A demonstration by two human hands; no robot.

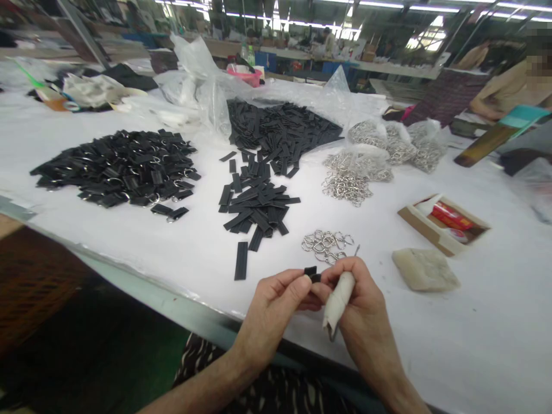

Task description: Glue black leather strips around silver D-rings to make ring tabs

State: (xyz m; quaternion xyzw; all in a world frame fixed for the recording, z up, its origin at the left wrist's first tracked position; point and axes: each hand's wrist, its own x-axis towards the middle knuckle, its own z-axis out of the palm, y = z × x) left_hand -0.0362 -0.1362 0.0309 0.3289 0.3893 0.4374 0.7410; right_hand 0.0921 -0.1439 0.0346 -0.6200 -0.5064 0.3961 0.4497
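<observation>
My left hand (276, 302) pinches a short black strap piece (310, 270) that looks folded. My right hand (366, 305) is closed around a thin metal tool with a pale wrapped handle (338, 302); its narrow tip points up past the fingers. The right fingertips also meet the strap, and whether a ring sits in its fold is hidden. Just beyond the hands lie several loose metal rings (323, 244). A single flat black strip (241, 260) rests to the left, in front of a small heap of strips (261, 207).
Finished-looking black loops with rings (125, 167) are piled at left. A large heap of strips (284, 129) lies behind. Bagged metal rings (360, 164), an open cardboard box (431, 230) and a waxy block (425, 270) are at right. A person (509, 92) sits across the table.
</observation>
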